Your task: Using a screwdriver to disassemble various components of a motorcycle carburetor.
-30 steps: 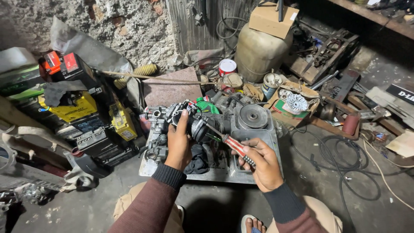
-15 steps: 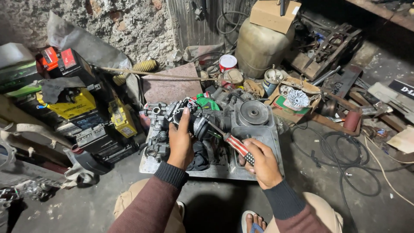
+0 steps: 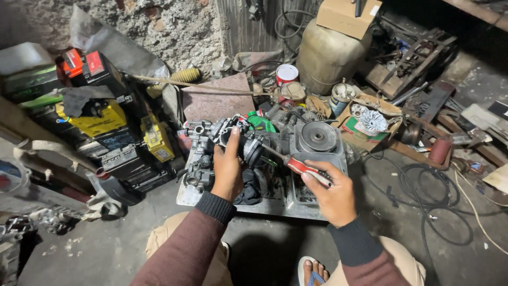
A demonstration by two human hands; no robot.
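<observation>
My left hand grips a small grey metal engine part, a carburettor-like body, and holds it up over a metal tray on the floor. My right hand is shut on a red-handled screwdriver. Its shaft points left and up, and the tip meets the round end of the part. A second grey carburettor body lies on the tray just left of my left hand. A dark cloth lies on the tray under my hands.
A grey engine block with a round pulley stands on the tray's right. Stacked batteries fill the left, a beige jerrycan with a cardboard box stands behind. Black cable coils on the right floor. My sandalled foot shows below.
Both hands stay at the part with almost no shift. The screwdriver keeps its tip on the part's round end.
</observation>
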